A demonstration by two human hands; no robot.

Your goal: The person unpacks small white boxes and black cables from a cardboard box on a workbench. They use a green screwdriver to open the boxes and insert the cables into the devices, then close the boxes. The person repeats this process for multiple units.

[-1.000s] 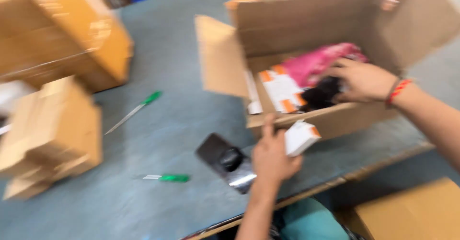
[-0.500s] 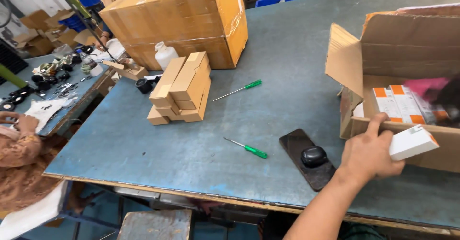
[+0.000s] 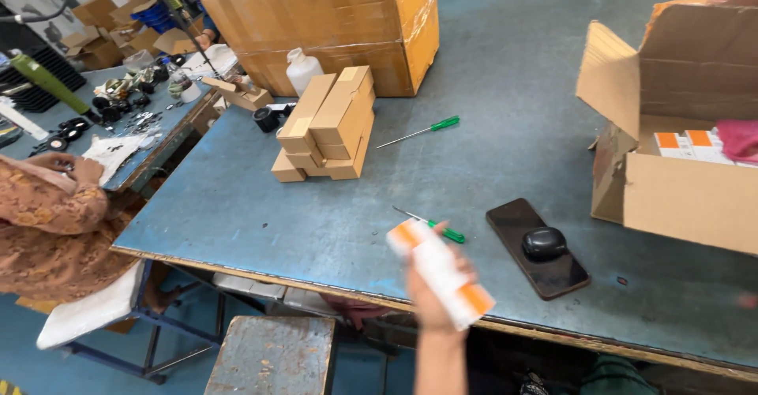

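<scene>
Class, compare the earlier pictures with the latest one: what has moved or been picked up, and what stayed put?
The left hand has carried the white-and-orange box away from the open carton toward the table's near edge. The right hand, earlier inside the carton, is out of view. The phone, both green screwdrivers and the stacked small cartons stayed put.

Small box (image 3: 440,273) in fingers (image 3: 462,262) over worktop (image 3: 316,221) edge; screwdriver (image 3: 432,226) just behind, possibly touching; phone (image 3: 537,247) right; carton (image 3: 683,182) farther right.
</scene>
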